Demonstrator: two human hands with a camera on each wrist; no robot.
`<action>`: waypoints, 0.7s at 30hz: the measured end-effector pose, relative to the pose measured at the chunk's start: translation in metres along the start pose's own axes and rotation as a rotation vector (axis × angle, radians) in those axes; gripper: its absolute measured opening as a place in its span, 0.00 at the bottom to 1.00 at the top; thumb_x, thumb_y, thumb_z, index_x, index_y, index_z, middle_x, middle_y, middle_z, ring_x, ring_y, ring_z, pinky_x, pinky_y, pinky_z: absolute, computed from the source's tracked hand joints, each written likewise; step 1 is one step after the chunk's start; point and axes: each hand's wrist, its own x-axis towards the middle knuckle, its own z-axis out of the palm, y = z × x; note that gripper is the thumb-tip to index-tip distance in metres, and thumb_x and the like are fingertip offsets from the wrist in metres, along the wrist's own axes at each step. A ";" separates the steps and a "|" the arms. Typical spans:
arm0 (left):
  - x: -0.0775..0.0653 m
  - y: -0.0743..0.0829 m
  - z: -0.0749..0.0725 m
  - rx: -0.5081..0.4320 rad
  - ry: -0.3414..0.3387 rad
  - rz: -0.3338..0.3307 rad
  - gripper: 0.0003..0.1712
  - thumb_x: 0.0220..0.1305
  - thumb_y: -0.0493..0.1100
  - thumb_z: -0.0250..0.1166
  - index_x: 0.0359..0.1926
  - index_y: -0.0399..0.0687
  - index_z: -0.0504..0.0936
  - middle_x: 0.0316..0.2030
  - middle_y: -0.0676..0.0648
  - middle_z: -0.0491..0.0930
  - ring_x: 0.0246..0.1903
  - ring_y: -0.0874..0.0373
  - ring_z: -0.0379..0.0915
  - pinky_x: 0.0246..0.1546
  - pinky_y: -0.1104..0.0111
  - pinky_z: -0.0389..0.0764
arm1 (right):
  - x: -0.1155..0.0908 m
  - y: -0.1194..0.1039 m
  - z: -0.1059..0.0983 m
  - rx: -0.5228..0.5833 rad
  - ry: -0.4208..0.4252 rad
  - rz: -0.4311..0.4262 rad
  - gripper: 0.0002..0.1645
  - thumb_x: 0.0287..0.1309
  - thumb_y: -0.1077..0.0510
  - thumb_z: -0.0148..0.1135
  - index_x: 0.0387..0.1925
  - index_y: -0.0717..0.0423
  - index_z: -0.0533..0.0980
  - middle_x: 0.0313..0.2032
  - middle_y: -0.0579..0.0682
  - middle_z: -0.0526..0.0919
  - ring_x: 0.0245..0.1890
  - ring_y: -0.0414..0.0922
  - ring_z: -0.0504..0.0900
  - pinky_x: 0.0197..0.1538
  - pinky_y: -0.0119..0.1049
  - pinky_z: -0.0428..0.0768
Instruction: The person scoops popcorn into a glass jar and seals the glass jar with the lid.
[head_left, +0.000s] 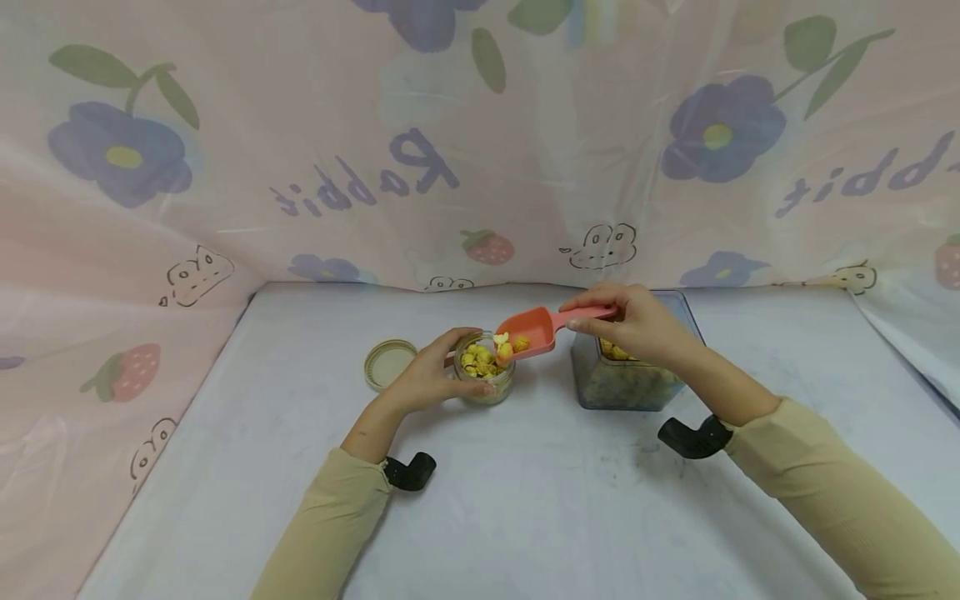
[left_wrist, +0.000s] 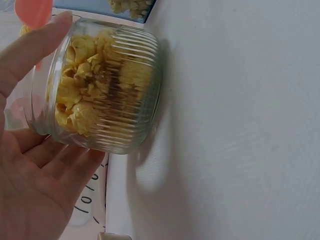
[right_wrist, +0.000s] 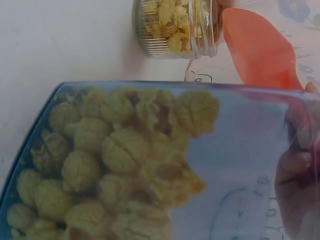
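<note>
My left hand [head_left: 429,375] grips a ribbed glass jar [left_wrist: 127,85], thumb on one side and fingers round the other. Yellow popcorn [left_wrist: 82,100] fills much of the jar. With my right hand [head_left: 637,325] I pinch the handle of an orange-pink scoop [head_left: 534,327], its lip tilted over the jar's mouth. A few popcorn pieces [head_left: 504,347] lie at the scoop's lip. Under my right forearm stands a clear bluish bin [head_left: 622,392] holding more popcorn [right_wrist: 105,160].
A round jar lid [head_left: 390,364] lies on the white table [head_left: 495,500] just left of my left hand. Behind the table hangs a printed curtain [head_left: 525,150] with flowers and strawberries. Black wrist mounts [head_left: 696,437] sit under both forearms.
</note>
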 end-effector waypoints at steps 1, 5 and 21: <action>0.000 0.000 0.000 0.003 -0.002 0.003 0.46 0.49 0.40 0.76 0.67 0.42 0.63 0.66 0.44 0.65 0.67 0.50 0.60 0.68 0.56 0.64 | 0.000 0.000 0.000 -0.003 0.000 0.000 0.15 0.58 0.57 0.66 0.46 0.57 0.82 0.33 0.54 0.73 0.25 0.42 0.68 0.23 0.28 0.67; 0.000 0.001 0.000 0.003 -0.006 0.000 0.46 0.49 0.40 0.76 0.67 0.43 0.63 0.66 0.45 0.66 0.67 0.50 0.59 0.68 0.56 0.64 | 0.000 -0.001 0.001 -0.035 0.001 0.001 0.15 0.58 0.56 0.66 0.46 0.56 0.82 0.34 0.54 0.73 0.27 0.44 0.68 0.24 0.28 0.68; 0.000 0.000 0.000 0.007 0.002 -0.005 0.45 0.49 0.41 0.76 0.67 0.43 0.64 0.66 0.44 0.67 0.68 0.50 0.59 0.68 0.56 0.65 | 0.001 0.001 0.004 -0.127 0.034 -0.080 0.13 0.57 0.58 0.67 0.45 0.56 0.82 0.33 0.52 0.75 0.29 0.46 0.69 0.26 0.29 0.69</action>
